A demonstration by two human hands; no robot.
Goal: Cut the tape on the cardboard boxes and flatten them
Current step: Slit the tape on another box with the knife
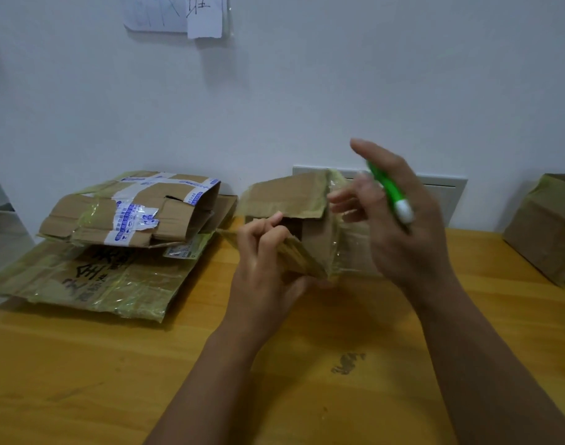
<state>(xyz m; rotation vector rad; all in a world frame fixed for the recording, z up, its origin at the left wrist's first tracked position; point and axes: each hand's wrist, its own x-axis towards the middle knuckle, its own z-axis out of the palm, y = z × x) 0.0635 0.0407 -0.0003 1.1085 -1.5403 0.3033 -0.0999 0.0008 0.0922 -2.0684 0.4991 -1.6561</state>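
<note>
Box (307,216) on wood table (82,380) by white wall (307,91); left hand (265,264) grips flap, right hand (403,226) holds cutter (392,192).

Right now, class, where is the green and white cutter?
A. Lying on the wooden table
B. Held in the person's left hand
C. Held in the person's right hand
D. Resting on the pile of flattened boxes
C: the green and white cutter sits between the fingers of the right hand, raised above the table, while the left hand grips a flap of the small cardboard box.
</note>
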